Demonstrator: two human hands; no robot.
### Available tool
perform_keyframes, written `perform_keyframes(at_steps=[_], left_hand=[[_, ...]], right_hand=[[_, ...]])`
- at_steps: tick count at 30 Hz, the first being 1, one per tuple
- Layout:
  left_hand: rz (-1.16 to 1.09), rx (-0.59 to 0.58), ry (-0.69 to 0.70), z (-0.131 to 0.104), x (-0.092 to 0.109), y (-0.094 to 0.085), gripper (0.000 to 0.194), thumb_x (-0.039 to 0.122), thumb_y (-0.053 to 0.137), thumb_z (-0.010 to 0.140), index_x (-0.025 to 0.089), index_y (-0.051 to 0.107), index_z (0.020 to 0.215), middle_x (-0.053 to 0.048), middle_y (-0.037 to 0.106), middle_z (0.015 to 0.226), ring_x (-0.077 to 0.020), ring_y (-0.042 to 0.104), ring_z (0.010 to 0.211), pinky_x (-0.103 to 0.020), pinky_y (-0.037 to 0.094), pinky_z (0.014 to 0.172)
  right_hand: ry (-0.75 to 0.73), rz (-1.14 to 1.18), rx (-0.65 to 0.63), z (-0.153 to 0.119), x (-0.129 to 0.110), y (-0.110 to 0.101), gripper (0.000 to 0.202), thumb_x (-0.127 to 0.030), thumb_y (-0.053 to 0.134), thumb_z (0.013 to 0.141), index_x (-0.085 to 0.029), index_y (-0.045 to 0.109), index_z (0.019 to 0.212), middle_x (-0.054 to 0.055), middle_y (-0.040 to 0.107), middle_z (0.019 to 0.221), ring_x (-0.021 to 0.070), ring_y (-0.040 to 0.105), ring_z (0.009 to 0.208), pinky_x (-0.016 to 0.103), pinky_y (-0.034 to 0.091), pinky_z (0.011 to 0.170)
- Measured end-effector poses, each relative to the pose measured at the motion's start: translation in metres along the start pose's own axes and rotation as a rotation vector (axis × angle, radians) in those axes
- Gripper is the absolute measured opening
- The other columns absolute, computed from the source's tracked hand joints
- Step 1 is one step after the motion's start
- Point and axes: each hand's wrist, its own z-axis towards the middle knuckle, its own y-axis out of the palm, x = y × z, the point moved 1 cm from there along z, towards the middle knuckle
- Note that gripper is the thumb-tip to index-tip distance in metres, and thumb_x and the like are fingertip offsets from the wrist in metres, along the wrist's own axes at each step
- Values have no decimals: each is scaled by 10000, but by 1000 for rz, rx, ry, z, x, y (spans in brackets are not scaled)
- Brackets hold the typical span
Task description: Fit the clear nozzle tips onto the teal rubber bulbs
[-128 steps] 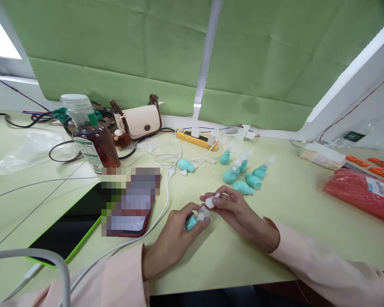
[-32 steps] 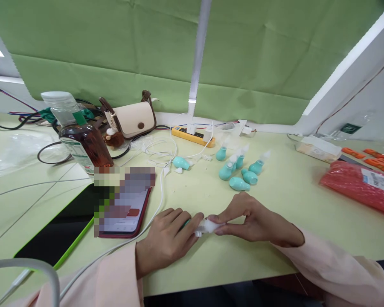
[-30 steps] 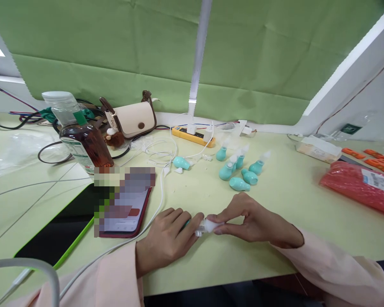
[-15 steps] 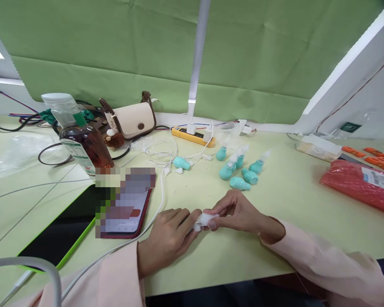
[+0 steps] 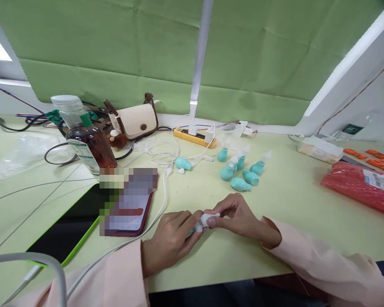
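Close to the table's front edge, my left hand [image 5: 176, 232] is closed around a small nasal aspirator, with a bit of its teal bulb [image 5: 192, 230] and a clear plastic part showing between the fingers. My right hand [image 5: 238, 216] pinches a white soft tip [image 5: 209, 219] against the aspirator's end; how far the two parts fit together is hidden by fingers. Beyond my hands stand several teal aspirators with clear nozzles [image 5: 258, 164]. Two teal bulbs without visible nozzles, one of them a bare bulb [image 5: 240, 184], lie in front of them. Another teal bulb [image 5: 183, 163] lies farther left.
Two phones, one a black-screened phone [image 5: 72, 221], lie left of my hands, with a white cable [image 5: 161, 204] alongside. Behind are a brown bottle [image 5: 92, 147], a cream handbag [image 5: 136, 120] and a yellow power strip [image 5: 192, 137]. A red package [image 5: 355, 181] lies right.
The view has shifted slightly, moving the scene a little to the right. My hands stay together, and the white tip has tilted a little between my right fingers.
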Motion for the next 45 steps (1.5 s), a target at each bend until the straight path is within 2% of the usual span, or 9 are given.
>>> perform_keyframes(at_steps=[6,9,17,20,27,34,38,41,45], left_hand=[[53,41,44,0,0,0,203,172,449,823,66,541,970,-45,591,601,-145,529,495,-245,413,423],[56,77,40,2,1,-2,187,173,453,818,92,545,959,-36,594,604,-140,544,500,-236,423,432],[-361,52,-427,4,5,-1,229,243,566,755,187,481,959,-4,637,777,-122,591,654,-215,475,583],[-535,21,-501,6,5,-1,172,238,575,747,173,528,899,-5,619,746,-126,570,664,-231,457,616],[-1254,-153,-707,12,5,-6,225,321,487,816,122,582,860,-28,575,610,-109,527,516,-232,416,514],[-1339,-200,-818,10,3,-1,276,376,507,794,120,598,844,-22,563,553,-107,507,454,-220,375,451],[-1243,-165,-838,10,3,-3,271,362,528,779,117,630,837,-53,627,685,-153,578,645,-244,440,600],[-1136,-28,-845,11,0,-6,310,350,522,779,143,588,1000,-78,646,899,-199,571,872,-301,416,808],[-988,31,-896,11,-4,-4,246,318,490,787,138,585,924,-80,628,865,-197,560,824,-308,421,758]], right_hand=[[53,156,-49,-4,0,3,188,-226,723,589,-160,708,764,54,695,700,149,633,608,227,509,550],[30,104,21,-6,0,5,200,-266,707,610,-178,704,789,53,696,768,177,650,676,257,531,598],[-208,-207,206,-7,-10,5,131,-246,661,676,-233,707,799,27,696,762,204,658,696,276,543,620],[-137,-138,177,-6,-12,-1,128,-272,640,701,-210,710,789,40,697,755,194,653,695,261,539,598],[-38,181,-44,1,-12,-9,228,-267,664,680,-160,688,881,41,663,621,113,594,521,222,510,510],[-2,200,-52,4,-7,-3,188,-246,703,624,-127,703,769,18,610,547,78,527,443,181,477,414],[-135,-14,-55,-1,-13,-4,121,-245,658,675,-136,699,709,25,607,563,84,517,457,193,452,423],[-335,-178,180,-11,-26,-24,58,-202,643,685,-175,677,647,25,627,594,112,545,514,210,444,444],[-447,-425,803,-29,-48,-83,44,-225,643,669,-191,641,642,18,624,625,126,535,527,238,435,460]])
